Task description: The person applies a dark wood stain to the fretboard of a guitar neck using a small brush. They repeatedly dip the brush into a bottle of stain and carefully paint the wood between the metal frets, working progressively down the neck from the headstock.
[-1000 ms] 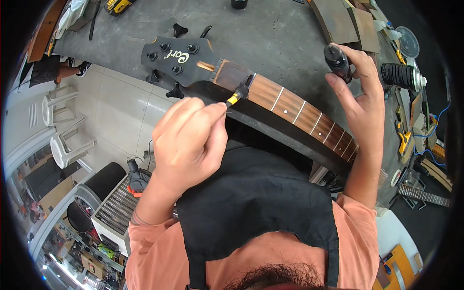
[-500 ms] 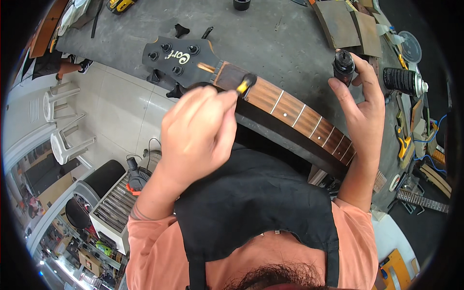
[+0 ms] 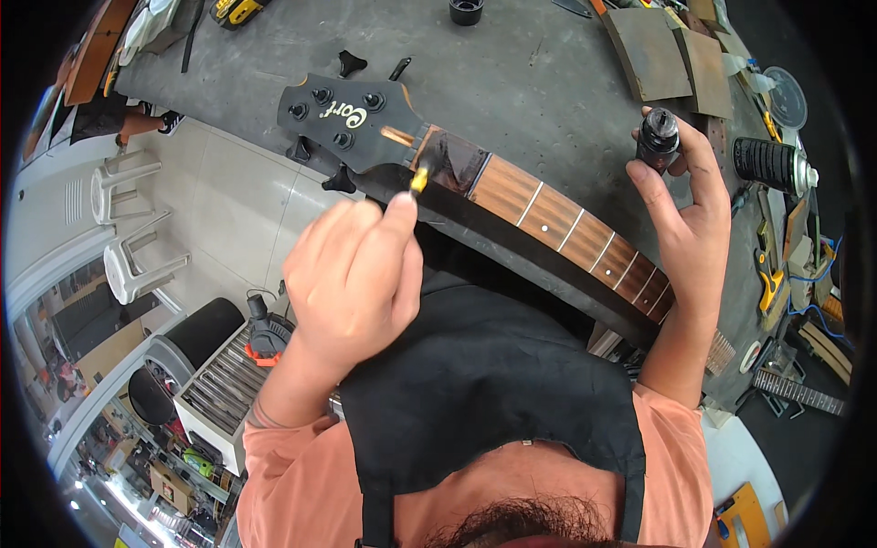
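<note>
My left hand (image 3: pixel 352 274) is closed around a small brush (image 3: pixel 419 181) with a yellow band and black bristles. Its bristles are at the lower nut-side corner of a dark, glossy first section (image 3: pixel 459 163) of a guitar neck's fingerboard (image 3: pixel 571 222). Brown wood with pale fret lines and dots continues to the right of that section. The black headstock (image 3: pixel 320 128), with its tuning pegs, points to the upper left. Over on the right, my right hand (image 3: pixel 687 215) grips a small black bottle (image 3: pixel 657 142) upright, above the bench beyond the fingerboard.
The neck lies along the near side of a grey workbench (image 3: pixel 512 78). Flat wooden blocks (image 3: pixel 650 57) and a black spray can (image 3: pixel 766 162) stand at the right. A small black cup (image 3: pixel 466 11) and a yellow-and-black tool (image 3: pixel 237 11) sit at the far edge. White plastic chairs (image 3: pixel 128 196) are at left.
My left hand has drawn the brush leftward, from the right edge of the dark section to its nut end. The right hand still holds the bottle in about the same place.
</note>
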A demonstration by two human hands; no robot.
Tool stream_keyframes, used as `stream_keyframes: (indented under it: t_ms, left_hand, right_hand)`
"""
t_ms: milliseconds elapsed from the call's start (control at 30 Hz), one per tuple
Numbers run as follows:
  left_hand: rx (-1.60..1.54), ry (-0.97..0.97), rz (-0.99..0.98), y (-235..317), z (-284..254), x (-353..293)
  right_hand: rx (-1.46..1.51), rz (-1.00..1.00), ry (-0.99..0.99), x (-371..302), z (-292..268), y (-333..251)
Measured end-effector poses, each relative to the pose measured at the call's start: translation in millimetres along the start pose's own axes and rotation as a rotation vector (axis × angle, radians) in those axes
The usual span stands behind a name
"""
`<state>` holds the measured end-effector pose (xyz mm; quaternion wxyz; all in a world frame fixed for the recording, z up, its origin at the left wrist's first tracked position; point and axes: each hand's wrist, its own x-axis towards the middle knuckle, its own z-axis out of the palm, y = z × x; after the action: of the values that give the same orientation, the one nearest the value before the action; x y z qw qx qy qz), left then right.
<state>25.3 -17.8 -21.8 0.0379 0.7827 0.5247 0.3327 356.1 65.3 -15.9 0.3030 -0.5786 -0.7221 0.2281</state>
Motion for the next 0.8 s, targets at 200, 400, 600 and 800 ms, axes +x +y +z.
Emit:
stream_keyframes:
  t_ms: [200,400,600,800]
  left_hand:
    - [-0.048,0.029,-0.063,3,2,-1]
    - [-0.097,0.133,-0.03,-5,19,7]
    - [-0.336,0.176,-0.268,2,2,-22]
    - [-0.384,0.199,-0.193,-5,0,-28]
  right_hand:
    - [0.015,0.002,-0.009,-1,1,0]
    - [0.009,-0.092,-0.046,1,1,-7]
    - [0.026,-0.222,-0.2,9,0,-33]
    - [-0.22,-0.342,-0.403,28,7,-68]
